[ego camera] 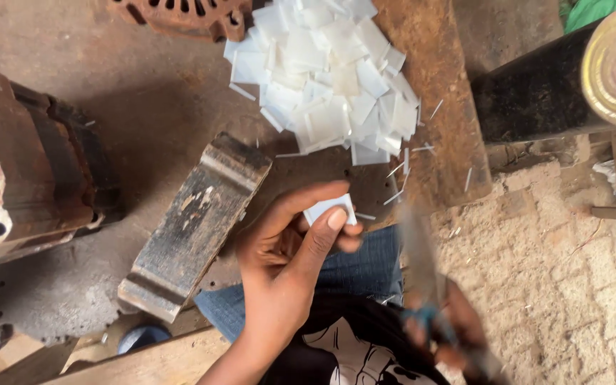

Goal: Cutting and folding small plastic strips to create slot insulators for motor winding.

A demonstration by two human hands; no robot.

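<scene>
My left hand [290,257] pinches a small white plastic piece [326,209] between thumb and fingers, just above my blue-jeaned knee [365,260]. My right hand [458,331] is motion-blurred at the lower right and grips a long thin blade-like tool [418,249] that points up toward the white piece. A heap of several similar white pieces [329,78] lies on the ground ahead, with thin white slivers scattered around its right edge.
A worn metal block [194,224] lies left of my hand. Rusty cast-iron parts sit at the left [16,164] and top [180,14]. A black cylinder with a brass-coloured end [572,78] is at the upper right. A wooden plank [144,360] lies at the bottom.
</scene>
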